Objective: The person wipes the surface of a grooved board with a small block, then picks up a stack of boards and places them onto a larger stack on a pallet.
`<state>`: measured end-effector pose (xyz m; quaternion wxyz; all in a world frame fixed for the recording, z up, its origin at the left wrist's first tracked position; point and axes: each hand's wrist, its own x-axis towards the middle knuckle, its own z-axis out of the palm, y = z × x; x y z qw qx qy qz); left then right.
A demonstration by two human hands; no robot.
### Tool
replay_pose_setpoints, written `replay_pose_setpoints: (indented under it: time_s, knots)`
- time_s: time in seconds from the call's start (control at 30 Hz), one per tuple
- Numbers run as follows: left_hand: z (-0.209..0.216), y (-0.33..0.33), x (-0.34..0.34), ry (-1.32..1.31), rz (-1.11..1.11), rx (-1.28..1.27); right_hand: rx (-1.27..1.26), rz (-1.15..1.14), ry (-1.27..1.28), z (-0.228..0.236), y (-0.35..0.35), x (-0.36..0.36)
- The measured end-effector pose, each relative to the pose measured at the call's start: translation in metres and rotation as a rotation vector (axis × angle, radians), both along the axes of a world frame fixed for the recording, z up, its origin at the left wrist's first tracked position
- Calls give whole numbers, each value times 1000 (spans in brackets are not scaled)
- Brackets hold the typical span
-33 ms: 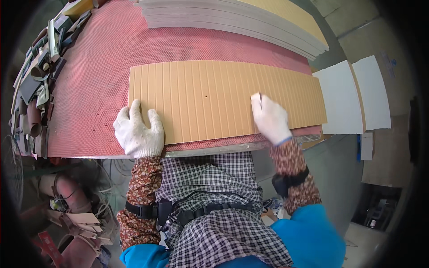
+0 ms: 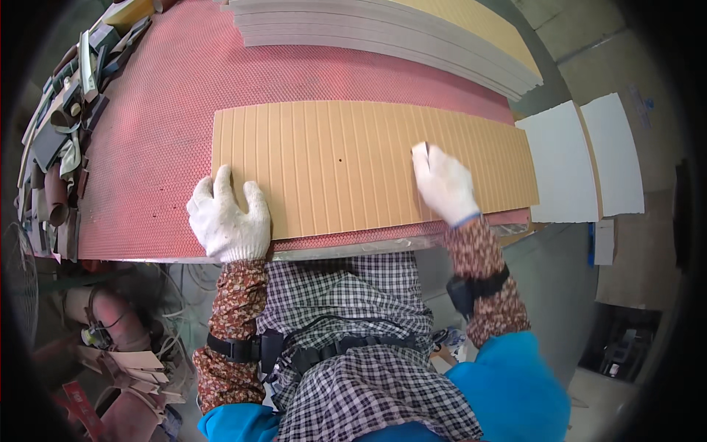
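A long tan panel (image 2: 346, 166) with narrow lengthwise grooves lies flat on a red mesh mat (image 2: 169, 110) that covers the work table. My left hand (image 2: 228, 217), in a white knit glove, rests flat with fingers spread on the panel's near left corner and the mat beside it. My right hand (image 2: 444, 184), also gloved, lies on the right half of the panel. Its fingers press a small pad (image 2: 421, 149) against the grooved face; most of the pad is hidden under the glove.
A stack of similar grey and tan panels (image 2: 383, 33) lies across the far side of the table. Tools and sandpaper rolls (image 2: 59, 125) crowd the left edge. White boards (image 2: 582, 158) sit off the right end. A fan (image 2: 15, 295) stands low at left.
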<state>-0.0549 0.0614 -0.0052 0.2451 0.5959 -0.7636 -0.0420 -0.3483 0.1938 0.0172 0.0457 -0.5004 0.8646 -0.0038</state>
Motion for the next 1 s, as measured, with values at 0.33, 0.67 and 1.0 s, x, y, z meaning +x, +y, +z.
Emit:
replay_pose_setpoints:
  time_s: [0.33,0.67,1.0]
  knots:
    - [2,2,-1,10,-4,-9,42,329,147,-28,-127,-112]
    - [0,1,0,15,-3,16,82,-12,25,6,-57,-27]
    - [-4,0,1,14,0,-73,-11,48,148,2,77,66]
